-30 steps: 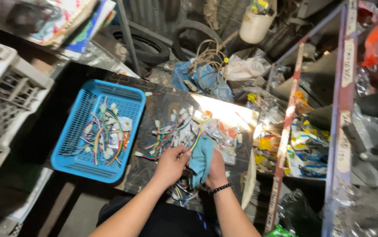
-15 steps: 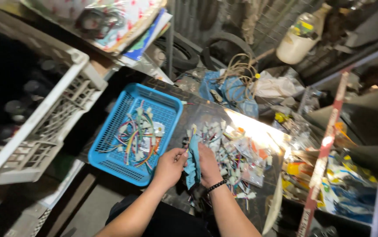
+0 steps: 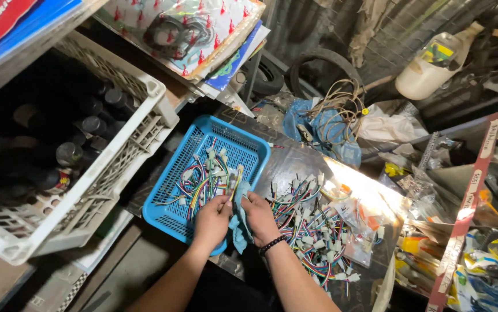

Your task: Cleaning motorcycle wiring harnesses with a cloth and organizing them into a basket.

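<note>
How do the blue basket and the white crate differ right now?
The blue basket is shallow, lies on the table and holds coloured wire connectors; the white crate is deeper, tilted on the shelf side and holds dark bottles. Both are perforated plastic.

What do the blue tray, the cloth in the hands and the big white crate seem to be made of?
Blue tray: moulded plastic, judging by its even colour and fine grid of holes. Cloth: soft woven fabric, light blue and matt; it folds and hangs limp between the left hand and right hand. White crate: thick rigid plastic with lattice walls, dull and a little grimy.
</note>
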